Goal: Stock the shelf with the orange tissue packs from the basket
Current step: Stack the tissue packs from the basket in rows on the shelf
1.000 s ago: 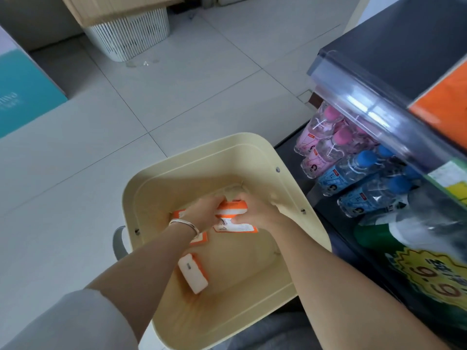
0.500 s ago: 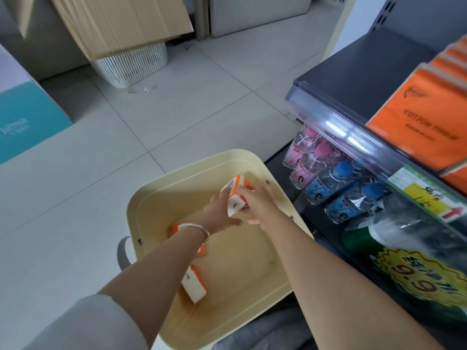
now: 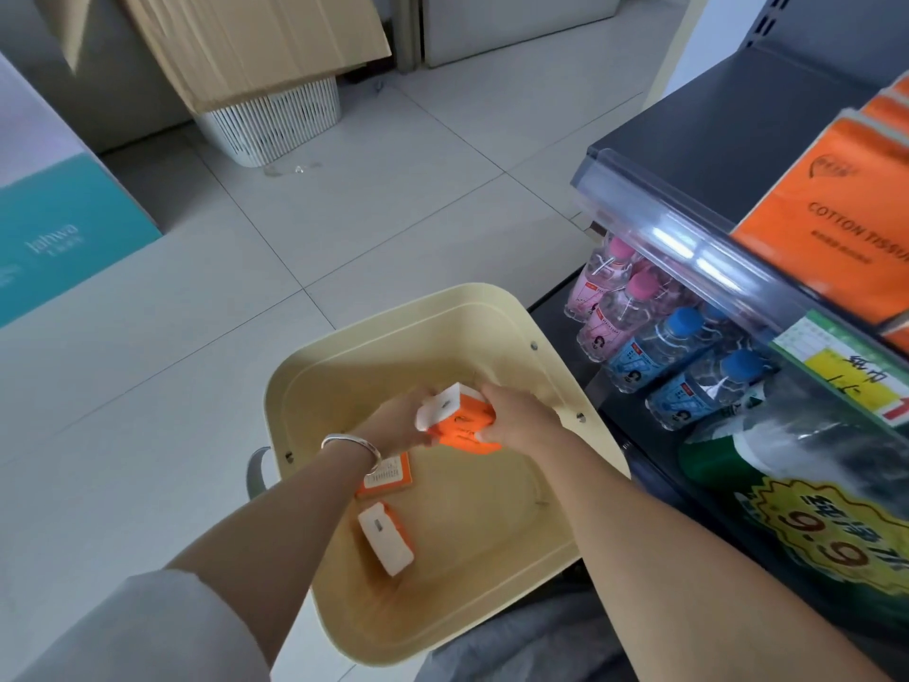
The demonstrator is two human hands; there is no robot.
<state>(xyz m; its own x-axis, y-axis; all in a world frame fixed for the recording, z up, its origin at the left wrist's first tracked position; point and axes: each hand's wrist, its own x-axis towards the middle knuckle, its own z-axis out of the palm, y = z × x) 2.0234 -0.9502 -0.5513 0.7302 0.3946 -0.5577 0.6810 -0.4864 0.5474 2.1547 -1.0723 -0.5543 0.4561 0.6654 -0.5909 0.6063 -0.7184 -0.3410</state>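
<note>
A cream plastic basket sits on the floor in front of me. Both hands hold small orange-and-white tissue packs together above the basket's far half. My left hand, with a silver bracelet on the wrist, grips them from the left; my right hand grips them from the right. Two more orange packs lie on the basket floor: one flat, one white side up. On the shelf at the right, larger orange cotton tissue packs are stacked.
Below the shelf's clear front rail lie pink-capped bottles, blue-capped bottles and a green bottle. A white slatted bin under cardboard and a teal box stand across the tiled floor.
Both hands have lifted the gathered packs from the basket floor up to rim height. The view has tilted up, so the shelf's orange packs now show.
</note>
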